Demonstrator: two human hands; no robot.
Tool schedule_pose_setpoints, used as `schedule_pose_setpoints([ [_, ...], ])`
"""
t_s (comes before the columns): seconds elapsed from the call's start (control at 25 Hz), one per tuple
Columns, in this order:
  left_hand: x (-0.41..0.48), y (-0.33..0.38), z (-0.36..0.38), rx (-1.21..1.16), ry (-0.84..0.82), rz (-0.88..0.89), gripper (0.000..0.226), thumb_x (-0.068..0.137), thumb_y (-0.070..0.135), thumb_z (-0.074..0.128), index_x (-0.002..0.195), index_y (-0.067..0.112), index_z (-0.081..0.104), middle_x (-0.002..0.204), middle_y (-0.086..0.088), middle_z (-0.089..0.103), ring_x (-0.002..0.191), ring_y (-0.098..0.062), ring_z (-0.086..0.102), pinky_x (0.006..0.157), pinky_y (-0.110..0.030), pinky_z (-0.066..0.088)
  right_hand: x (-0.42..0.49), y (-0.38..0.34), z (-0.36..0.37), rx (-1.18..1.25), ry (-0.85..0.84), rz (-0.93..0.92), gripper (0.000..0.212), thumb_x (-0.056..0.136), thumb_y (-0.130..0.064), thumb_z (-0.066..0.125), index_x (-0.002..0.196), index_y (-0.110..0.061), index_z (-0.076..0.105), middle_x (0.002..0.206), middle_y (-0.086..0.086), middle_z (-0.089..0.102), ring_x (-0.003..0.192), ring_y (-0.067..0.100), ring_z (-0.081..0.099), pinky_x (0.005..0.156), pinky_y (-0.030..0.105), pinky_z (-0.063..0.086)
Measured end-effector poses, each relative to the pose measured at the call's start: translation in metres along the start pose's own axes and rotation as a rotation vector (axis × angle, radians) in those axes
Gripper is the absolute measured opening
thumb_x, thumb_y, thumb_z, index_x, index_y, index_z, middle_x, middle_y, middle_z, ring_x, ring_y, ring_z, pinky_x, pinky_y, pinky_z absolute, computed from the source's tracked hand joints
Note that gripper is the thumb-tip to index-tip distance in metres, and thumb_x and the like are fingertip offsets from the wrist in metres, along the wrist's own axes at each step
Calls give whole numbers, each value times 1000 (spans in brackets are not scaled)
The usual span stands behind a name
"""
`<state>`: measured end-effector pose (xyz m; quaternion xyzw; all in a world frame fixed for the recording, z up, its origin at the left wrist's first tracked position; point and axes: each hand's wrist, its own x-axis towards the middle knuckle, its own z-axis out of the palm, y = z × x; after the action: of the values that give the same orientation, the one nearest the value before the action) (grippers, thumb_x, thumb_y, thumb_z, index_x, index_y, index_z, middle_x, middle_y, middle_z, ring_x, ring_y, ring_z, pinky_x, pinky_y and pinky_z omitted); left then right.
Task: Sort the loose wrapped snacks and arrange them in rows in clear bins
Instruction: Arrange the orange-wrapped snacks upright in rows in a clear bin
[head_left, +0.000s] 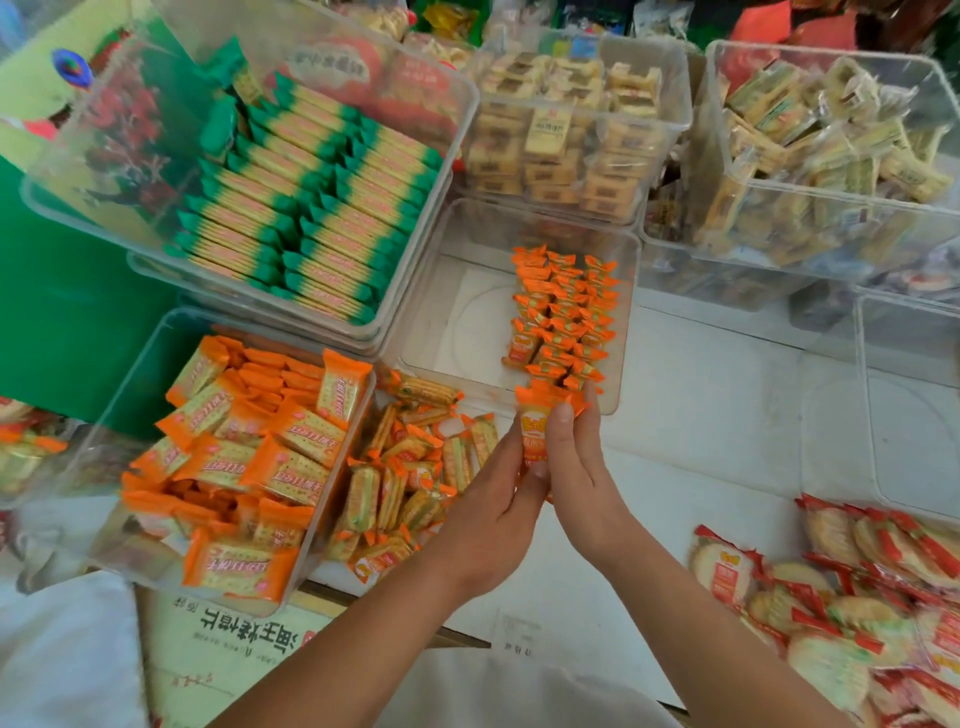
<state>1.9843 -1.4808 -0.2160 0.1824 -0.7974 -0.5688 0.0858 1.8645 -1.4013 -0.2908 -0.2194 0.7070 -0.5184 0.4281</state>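
Your left hand (493, 499) and right hand (576, 467) together pinch one small orange wrapped snack packet (537, 415) at the near wall of the clear plastic bin (457, 332) ahead, where matching packets (566, 322) stand in rows. Just left of your left hand lie loose orange-wrapped biscuits (405, 483).

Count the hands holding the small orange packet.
2. The left hand grips the packet at its lower end; the right hand pinches its right edge, by the middle bin's near wall.

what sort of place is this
Likely a snack shop or stockroom: clear bins of neatly rowed green-wrapped biscuits, loose orange packets heaped on the table, and red-wrapped crackers piled at right.
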Motion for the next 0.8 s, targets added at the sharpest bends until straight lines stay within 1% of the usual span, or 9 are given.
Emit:
schedule_pose_setpoints([
  [0.08, 4, -10, -21, 21, 12, -126, 51, 110, 4, 15, 160, -1, 7, 168, -24, 12, 156, -34, 13, 120, -40, 3, 5, -14, 10, -27, -40, -91, 76, 90, -86, 29, 157, -58, 7, 139, -47, 32, 150, 38, 27, 117, 69, 19],
  [0.12, 14, -17, -28, -68, -14, -144, 51, 110, 1, 24, 160, -1, 15, 166, -24, 22, 154, -34, 21, 122, -44, 10, 13, -27, 0, -29, 36, -90, 74, 94, -79, 36, 158, -55, 8, 137, -47, 36, 148, 32, 33, 114, 68, 33],
  [0.16, 33, -25, -32, -204, 29, -213, 53, 108, 1, 39, 159, 6, 28, 160, -18, 39, 149, -30, 36, 122, -50, 25, 20, -41, -2, -32, 17, -122, 72, 98, -64, 44, 160, -48, 9, 137, -44, 43, 143, 17, 43, 110, 51, 47],
  [0.24, 59, -19, -48, -374, 86, -309, 69, 97, 7, 67, 156, 25, 38, 141, 0, 64, 133, -19, 58, 106, -44, 52, 32, -88, -4, 64, -46, -32, 66, 95, -38, 57, 154, -35, 27, 122, -29, 62, 118, 1, 60, 91, 23, 55],
  [0.32, 78, -42, -58, -407, 126, -342, 87, 85, 22, 83, 157, 30, 35, 135, 6, 67, 127, -11, 62, 104, -38, 53, 50, -99, -33, 42, -130, 20, 56, 89, -25, 71, 139, -29, 46, 104, -10, 72, 101, 9, 68, 81, 25, 56],
  [0.4, 97, -52, -66, -318, 158, -342, 92, 77, 39, 88, 155, 29, 40, 136, 10, 65, 128, -5, 59, 110, -37, 49, 75, -111, -47, -24, -166, 45, 55, 83, -15, 85, 129, -25, 56, 98, -6, 77, 94, 10, 73, 81, 27, 57],
  [0.48, 115, -62, -68, -215, 158, -298, 81, 78, 38, 86, 149, 26, 51, 138, 13, 63, 128, -1, 58, 112, -34, 48, 107, -114, -63, -227, -213, 80, 61, 75, -17, 92, 125, -27, 60, 100, -7, 78, 94, 9, 74, 84, 28, 59],
  [0.64, 148, -79, -80, -148, 162, -260, 77, 79, 9, 87, 147, 19, 52, 140, 8, 61, 128, 0, 57, 108, -19, 45, 160, -138, -77, -549, -393, 26, 67, 72, -31, 94, 130, -33, 59, 104, -14, 74, 93, -2, 71, 84, 19, 57],
  [0.8, 165, -97, -93, -66, 138, -278, 74, 81, 3, 82, 147, 20, 52, 143, 7, 58, 127, 8, 52, 101, -5, 37, 195, -120, -59, -753, -334, -69, 68, 67, -42, 92, 121, -30, 53, 105, -17, 62, 90, -2, 62, 72, 12, 48],
])
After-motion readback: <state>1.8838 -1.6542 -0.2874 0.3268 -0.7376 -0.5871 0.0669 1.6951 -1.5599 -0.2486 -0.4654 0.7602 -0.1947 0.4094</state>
